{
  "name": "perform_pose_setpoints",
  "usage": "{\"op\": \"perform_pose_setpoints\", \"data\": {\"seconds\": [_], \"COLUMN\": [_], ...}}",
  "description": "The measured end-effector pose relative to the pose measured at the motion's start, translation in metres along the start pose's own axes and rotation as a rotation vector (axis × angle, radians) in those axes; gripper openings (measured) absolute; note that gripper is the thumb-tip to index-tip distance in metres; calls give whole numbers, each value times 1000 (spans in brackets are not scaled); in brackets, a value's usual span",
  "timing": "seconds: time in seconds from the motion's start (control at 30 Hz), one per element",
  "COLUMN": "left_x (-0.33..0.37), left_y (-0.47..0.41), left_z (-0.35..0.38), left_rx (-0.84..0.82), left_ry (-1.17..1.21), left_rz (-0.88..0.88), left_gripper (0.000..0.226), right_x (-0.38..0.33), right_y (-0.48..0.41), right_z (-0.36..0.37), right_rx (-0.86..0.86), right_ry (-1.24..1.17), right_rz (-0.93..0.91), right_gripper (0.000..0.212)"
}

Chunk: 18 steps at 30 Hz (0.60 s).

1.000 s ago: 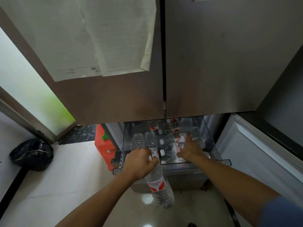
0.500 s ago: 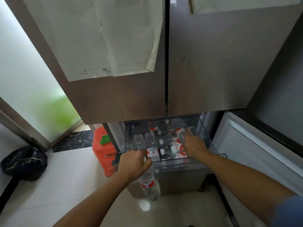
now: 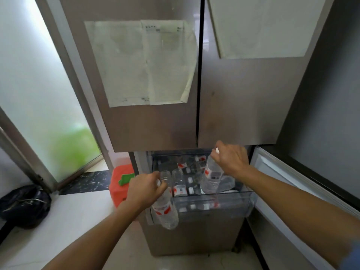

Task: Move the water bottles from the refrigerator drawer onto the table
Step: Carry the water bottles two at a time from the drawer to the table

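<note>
Person standing at a brushed-metal refrigerator (image 3: 155, 129), both bare arms reaching down to the open clear-plastic drawer (image 3: 214, 206) under the two upper doors.

Left hand (image 3: 145, 189) is clenching the neck of a clear water bottle (image 3: 165, 211); the bottle is hanging cap-up in front of the drawer's left corner, outside it, its ribbed base pointing at the floor. Red-and-white label band around the middle. The cap is hiding inside the grip.

Right hand (image 3: 230, 159) is grasping a second bottle (image 3: 212, 176) by the top, white cap showing just past the knuckles. This one is tilting, its lower end still down among the others inside the drawer, right side.

More bottles (image 3: 180, 184) are lying and standing in the drawer: transparent, thin-walled, same red labels, white caps. They are overlapping behind glare on the plastic, so the count is hard to make out. One seems to be lying along the front compartment, blurred through the wall.

Pale, slightly curling paper sheets (image 3: 146, 61) are sticking to the left door; print too faint to read. Another sheet on the right door is running out of the top of the view.

An orange plastic container (image 3: 118, 184) with something green on it is sitting left of the drawer, partly behind the left hand. A crumpled black bag (image 3: 23, 204) is lying on the pale glossy floor at far left. Frosted glass panel behind it. No desk showing.
</note>
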<state>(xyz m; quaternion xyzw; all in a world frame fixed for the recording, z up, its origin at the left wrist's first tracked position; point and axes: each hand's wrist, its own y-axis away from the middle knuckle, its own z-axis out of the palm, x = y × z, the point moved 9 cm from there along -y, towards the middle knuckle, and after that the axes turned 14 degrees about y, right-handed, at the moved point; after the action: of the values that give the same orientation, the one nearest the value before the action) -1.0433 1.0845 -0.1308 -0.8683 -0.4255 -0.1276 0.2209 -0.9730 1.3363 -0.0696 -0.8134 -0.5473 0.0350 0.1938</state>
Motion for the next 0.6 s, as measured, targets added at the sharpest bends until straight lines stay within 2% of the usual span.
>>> {"op": "perform_pose_setpoints", "data": {"seconds": [0.13, 0.3, 0.47, 0.6], "left_x": [0, -11, -49, -76], "left_y": [30, 109, 232, 341], "left_z": [-54, -104, -130, -151], "left_rx": [115, 248, 260, 239], "left_ry": [-89, -154, -217, -282], "left_rz": [-67, -217, -523, -708], "left_gripper": [31, 33, 33, 36], "right_x": [-43, -109, -212, -296], "right_y": [4, 38, 106, 174], "right_z": [-42, -68, -72, -81], "right_rx": [110, 212, 147, 159], "right_ry": [3, -75, -146, -173], "right_rz": [-163, -400, -694, -872], "right_gripper": [37, 42, 45, 41]}}
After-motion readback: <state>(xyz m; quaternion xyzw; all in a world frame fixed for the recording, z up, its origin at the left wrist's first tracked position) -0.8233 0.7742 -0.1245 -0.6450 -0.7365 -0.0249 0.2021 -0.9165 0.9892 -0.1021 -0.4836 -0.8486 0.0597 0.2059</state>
